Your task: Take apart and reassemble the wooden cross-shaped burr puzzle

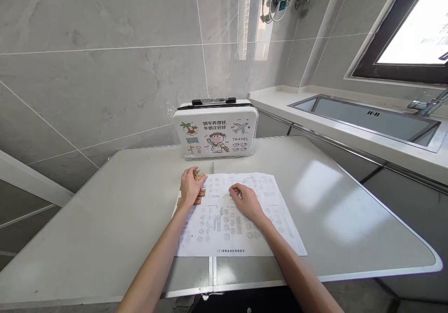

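My left hand curls around several small brown wooden pieces at the far left corner of a printed paper sheet. More flat wooden pieces lie beside and under that hand, and my palm hides part of them. My right hand rests over the middle right of the sheet, thumb and fingers bent together; whatever may be between the fingertips is too small to make out. Rows of small grey diagrams and text cover the sheet, and its heading reads upside down from here.
A white hard case with cartoon prints and a black handle stands behind the sheet, partly in clear plastic. The pale folding table has a seam down its middle. On the right are a counter with a sink and a window.
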### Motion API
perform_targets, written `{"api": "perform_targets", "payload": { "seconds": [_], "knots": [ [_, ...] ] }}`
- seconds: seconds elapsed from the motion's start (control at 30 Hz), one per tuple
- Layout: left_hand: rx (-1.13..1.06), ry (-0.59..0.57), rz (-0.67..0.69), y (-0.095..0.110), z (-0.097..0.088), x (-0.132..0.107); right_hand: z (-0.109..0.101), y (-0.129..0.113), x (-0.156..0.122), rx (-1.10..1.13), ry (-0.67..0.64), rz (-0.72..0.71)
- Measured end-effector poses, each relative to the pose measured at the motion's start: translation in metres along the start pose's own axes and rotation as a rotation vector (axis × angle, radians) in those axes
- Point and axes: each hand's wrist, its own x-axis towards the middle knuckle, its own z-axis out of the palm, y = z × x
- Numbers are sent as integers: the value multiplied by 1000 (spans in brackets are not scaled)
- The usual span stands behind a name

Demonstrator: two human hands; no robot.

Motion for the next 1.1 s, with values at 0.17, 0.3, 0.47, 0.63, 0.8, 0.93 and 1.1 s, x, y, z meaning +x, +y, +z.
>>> {"api": "perform_targets", "payload": {
  "seconds": [0.17,0.3,0.47,0.63,0.8,0.93,1.1],
  "knots": [
    [97,-70,-6,-2,-4,-2,0,0,0,0,-6,6],
    [82,-92,47,-9,-14,-4,-1,0,1,4,-10,11],
    [-141,-13,33,-39,-36,-1,-1,0,0,4,-10,11],
    [-316,-186,-17,-67,-52,1,-1,-2,0,-7,-13,16],
    [-209,-175,54,-68,-50,-1,-1,-3,-1,-14,-9,8],
    [-116,-152,136,-64,-47,-3,0,0,-1,-25,-13,4],
    [-104,-138,160,-62,-47,-5,0,1,-1,-37,-22,15]
  ]
}}
